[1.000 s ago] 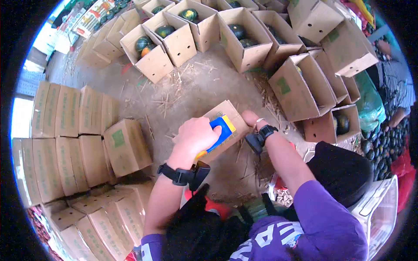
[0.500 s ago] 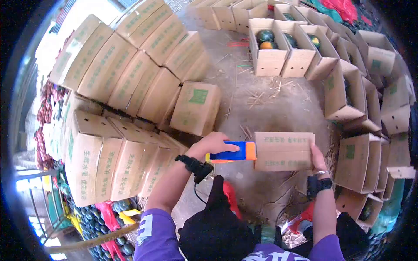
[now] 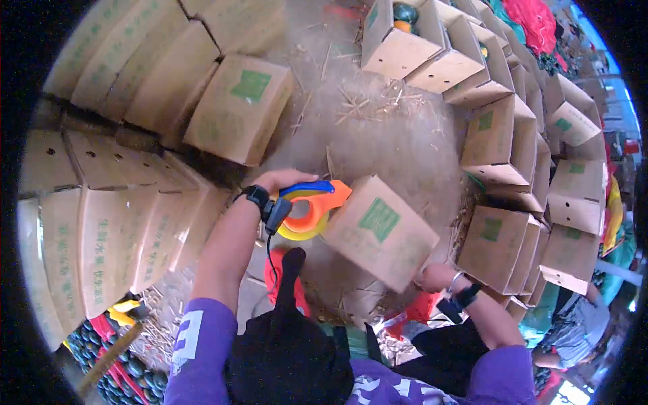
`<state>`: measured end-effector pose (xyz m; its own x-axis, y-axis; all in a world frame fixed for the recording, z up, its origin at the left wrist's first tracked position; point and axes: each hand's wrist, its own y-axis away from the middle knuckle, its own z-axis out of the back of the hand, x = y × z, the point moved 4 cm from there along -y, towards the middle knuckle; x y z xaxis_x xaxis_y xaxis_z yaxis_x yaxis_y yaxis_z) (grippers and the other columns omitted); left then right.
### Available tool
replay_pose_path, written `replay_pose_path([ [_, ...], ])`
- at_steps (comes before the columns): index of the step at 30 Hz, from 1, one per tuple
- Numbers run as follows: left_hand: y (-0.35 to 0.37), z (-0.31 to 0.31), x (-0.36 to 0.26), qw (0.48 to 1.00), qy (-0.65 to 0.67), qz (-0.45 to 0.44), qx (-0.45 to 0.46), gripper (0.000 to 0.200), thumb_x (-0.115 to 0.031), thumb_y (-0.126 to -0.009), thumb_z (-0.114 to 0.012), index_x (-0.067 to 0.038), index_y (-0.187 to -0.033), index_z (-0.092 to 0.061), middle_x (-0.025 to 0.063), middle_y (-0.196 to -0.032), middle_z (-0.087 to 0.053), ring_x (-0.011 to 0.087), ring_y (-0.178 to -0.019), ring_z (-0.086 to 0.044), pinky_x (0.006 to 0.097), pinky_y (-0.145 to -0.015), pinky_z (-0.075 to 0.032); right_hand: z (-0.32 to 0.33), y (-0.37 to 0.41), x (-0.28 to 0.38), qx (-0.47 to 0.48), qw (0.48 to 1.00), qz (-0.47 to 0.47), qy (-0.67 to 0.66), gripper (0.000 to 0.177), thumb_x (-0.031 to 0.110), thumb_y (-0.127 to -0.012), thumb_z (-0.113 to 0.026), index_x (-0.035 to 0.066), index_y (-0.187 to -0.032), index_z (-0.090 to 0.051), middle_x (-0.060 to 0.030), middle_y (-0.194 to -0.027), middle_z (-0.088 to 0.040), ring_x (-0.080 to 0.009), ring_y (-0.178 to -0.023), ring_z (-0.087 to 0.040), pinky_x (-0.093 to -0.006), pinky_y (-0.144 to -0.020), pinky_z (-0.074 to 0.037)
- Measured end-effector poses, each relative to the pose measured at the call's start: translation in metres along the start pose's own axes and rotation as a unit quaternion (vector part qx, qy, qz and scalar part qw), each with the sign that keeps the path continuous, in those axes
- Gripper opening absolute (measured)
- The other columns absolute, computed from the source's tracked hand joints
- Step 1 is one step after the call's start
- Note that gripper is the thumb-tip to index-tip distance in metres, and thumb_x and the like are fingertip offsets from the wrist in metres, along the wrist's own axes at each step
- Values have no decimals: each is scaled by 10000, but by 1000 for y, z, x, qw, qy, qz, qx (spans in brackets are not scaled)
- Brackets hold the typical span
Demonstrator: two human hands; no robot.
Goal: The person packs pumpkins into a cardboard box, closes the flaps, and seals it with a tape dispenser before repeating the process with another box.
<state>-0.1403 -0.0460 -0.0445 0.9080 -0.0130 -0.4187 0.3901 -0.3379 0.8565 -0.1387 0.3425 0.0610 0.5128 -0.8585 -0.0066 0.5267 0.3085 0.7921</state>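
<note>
My left hand (image 3: 287, 179) is closed around a tape dispenser (image 3: 336, 196) with a blue handle, an orange frame and a yellow ring. The dispenser's orange end is up against or very near the left side of a cardboard box (image 3: 412, 233). That box is tilted in front of me, with a green printed mark on the face turned toward me. At its lower right corner my right hand (image 3: 437, 277) grips the edge, the fingers partly hidden behind it.
Stacked closed boxes (image 3: 135, 223) fill the left side, with a single box (image 3: 236, 108) beside them. Open boxes (image 3: 405, 57) stand in rows at the right, some holding dark green and orange fruit. Straw litters the floor (image 3: 310, 135). Another person (image 3: 577, 324) is at the lower right.
The box has turned and tilted, so its green-marked face now shows. My right hand has moved down and left with its corner. The dispenser has rotated, showing its ring. My view has shifted.
</note>
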Motion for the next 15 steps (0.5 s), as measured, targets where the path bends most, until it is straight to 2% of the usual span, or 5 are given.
replay_pose_path([
  [3, -19, -2, 8, 999, -17, -30, 29, 442, -453, -822, -557, -54, -1004, -613, 42, -931, -635, 124, -747, -605, 271, -659, -504, 19, 16, 100, 60, 960, 240, 130, 247, 185, -740, -533, 111, -963, -608, -70, -1128, -543, -256, -1034, -512, -392, -857, -444],
  [4, -23, -1, 15, 999, -2, -32, 33, 440, -449, -825, -554, -51, -1005, -611, 43, -931, -635, 127, -746, -606, 269, -663, -505, 46, 19, 137, -221, 857, 446, 134, 252, 264, -751, -539, 162, -972, -602, -37, -1197, -477, -261, -1177, -391, -450, -971, -338],
  [8, -3, 10, 30, 995, 74, -64, 16, 397, -406, -866, -505, -74, -1065, -592, 30, -991, -630, 127, -800, -609, 268, -735, -499, 75, -56, 172, -196, 805, 536, 162, 279, 343, -721, -542, 238, -974, -598, -13, -1222, -469, -271, -1168, -393, -520, -962, -294],
  [10, 19, 19, 54, 974, 216, -70, 22, 395, -393, -873, -497, -74, -1091, -580, 35, -1023, -620, 136, -845, -608, 272, -780, -494, 100, -70, 165, -100, 875, 449, 152, 228, 337, -757, -533, 257, -961, -598, -24, -1200, -490, -287, -1111, -443, -474, -905, -359],
  [15, 15, 25, 122, 975, 212, -57, 29, 417, -372, -898, -455, -44, -1143, -537, 66, -1070, -605, 153, -950, -588, 301, -835, -481, 123, -135, 18, -328, 940, 80, 36, 229, 212, -838, -435, 172, -1040, -535, -101, -1013, -571, -303, -905, -541, -439, -724, -465],
])
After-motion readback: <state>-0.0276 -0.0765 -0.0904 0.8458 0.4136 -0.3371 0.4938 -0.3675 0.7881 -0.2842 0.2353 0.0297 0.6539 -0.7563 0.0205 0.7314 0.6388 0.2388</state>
